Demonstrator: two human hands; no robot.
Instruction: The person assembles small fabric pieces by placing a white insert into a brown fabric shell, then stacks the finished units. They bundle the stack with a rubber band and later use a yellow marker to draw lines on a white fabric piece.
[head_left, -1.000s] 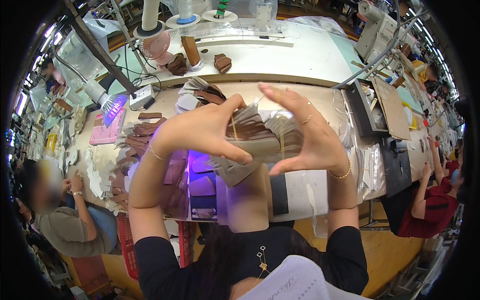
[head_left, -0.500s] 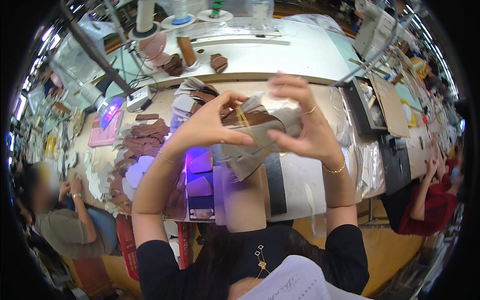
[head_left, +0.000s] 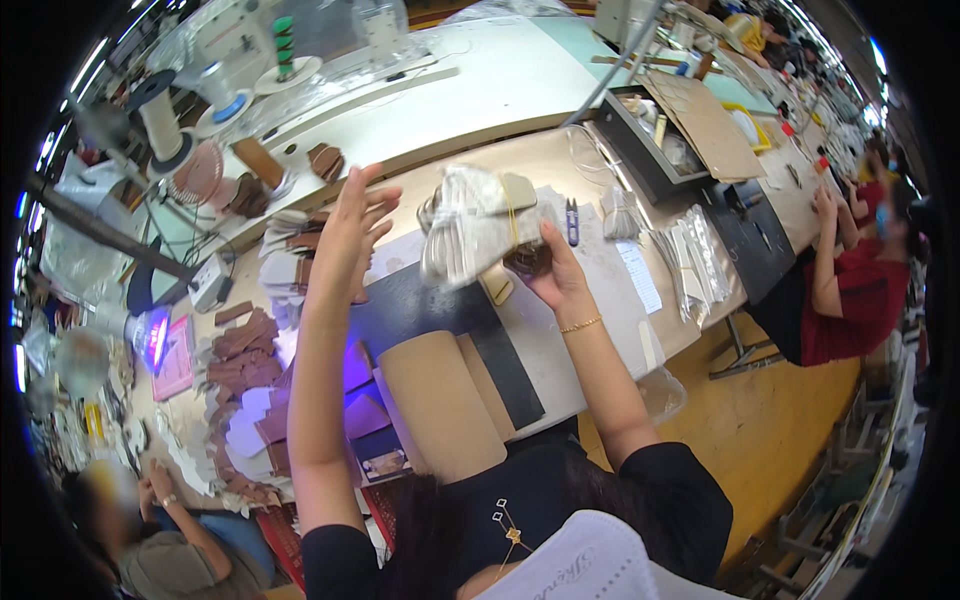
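While the right hand (head_left: pixel 553 272) clasps a banded bundle of pale pieces (head_left: pixel 478 232) above the tabletop (head_left: pixel 600 300), the left hand (head_left: pixel 350 235) hovers released, fingers spread, at its nine o'clock.

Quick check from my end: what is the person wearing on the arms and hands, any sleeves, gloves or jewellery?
Both forearms are bare, with no gloves. The left hand shows nothing on its wrist in this view. The right hand has a thin gold bracelet around the wrist. Short black sleeves cover only the upper arms, part of a black top. Any rings on the fingers are too small to tell.
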